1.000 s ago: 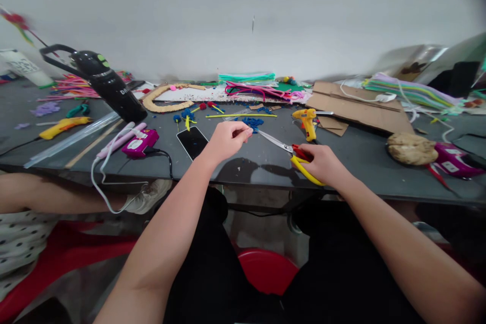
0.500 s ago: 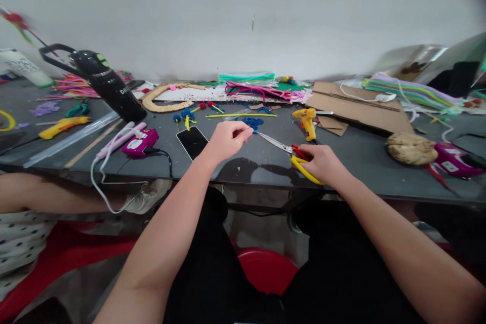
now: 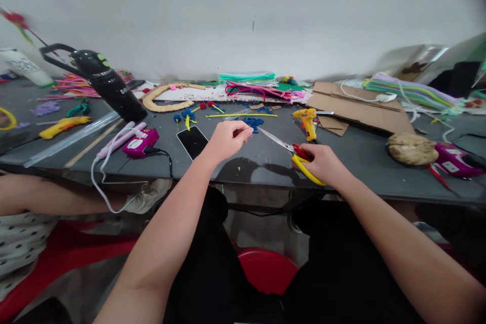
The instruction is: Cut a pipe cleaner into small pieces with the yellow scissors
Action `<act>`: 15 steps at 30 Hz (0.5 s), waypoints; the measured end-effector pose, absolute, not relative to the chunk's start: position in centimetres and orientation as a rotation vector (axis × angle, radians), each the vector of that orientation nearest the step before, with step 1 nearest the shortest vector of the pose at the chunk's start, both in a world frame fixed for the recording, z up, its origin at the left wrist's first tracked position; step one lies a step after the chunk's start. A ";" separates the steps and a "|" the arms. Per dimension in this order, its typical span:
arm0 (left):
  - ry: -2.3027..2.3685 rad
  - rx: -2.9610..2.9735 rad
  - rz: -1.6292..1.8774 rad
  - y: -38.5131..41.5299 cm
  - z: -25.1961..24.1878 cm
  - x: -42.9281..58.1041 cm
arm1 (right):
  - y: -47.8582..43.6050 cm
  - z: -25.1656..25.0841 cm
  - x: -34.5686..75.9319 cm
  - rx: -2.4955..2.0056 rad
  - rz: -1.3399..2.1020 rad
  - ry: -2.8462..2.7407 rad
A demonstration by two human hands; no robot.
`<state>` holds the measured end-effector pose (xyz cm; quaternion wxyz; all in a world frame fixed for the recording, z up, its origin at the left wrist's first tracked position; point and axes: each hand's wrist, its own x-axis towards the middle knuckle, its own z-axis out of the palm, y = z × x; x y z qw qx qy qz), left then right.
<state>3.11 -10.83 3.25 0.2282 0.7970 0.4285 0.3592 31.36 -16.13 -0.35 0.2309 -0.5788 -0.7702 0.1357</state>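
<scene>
My right hand (image 3: 322, 163) is wrapped round the red and yellow handles of a pair of scissors (image 3: 279, 142), whose blades point left toward my other hand. My left hand (image 3: 231, 137) is pinched closed above the table, and what sits between its fingertips is too small to make out. Just behind the fingertips lies a heap of blue fuzzy snippets (image 3: 253, 122). A phone (image 3: 192, 140) rests on the table beside my left wrist. Beyond the scissors stands a yellow glue gun (image 3: 308, 122).
A black bottle (image 3: 114, 91) and a purple device (image 3: 140, 144) with cables stand to the left. Cardboard sheets (image 3: 360, 106) lie at the right back, near bundles of pipe cleaners (image 3: 413, 92). Another person's leg (image 3: 76, 195) shows at the lower left.
The scissors have shifted very slightly to the right, their blade tips a little farther from my left fingertips. My left hand stays in place.
</scene>
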 end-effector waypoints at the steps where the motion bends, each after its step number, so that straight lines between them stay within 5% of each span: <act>1: 1.179 2.196 0.993 -10.8 3.3 3.1 | -16.1 -0.4 31.3 -1.590 0.378 -2.119; 15: 1.188 2.183 0.998 -10.9 3.4 3.3 | -16.0 -0.6 31.4 -1.598 0.348 -2.153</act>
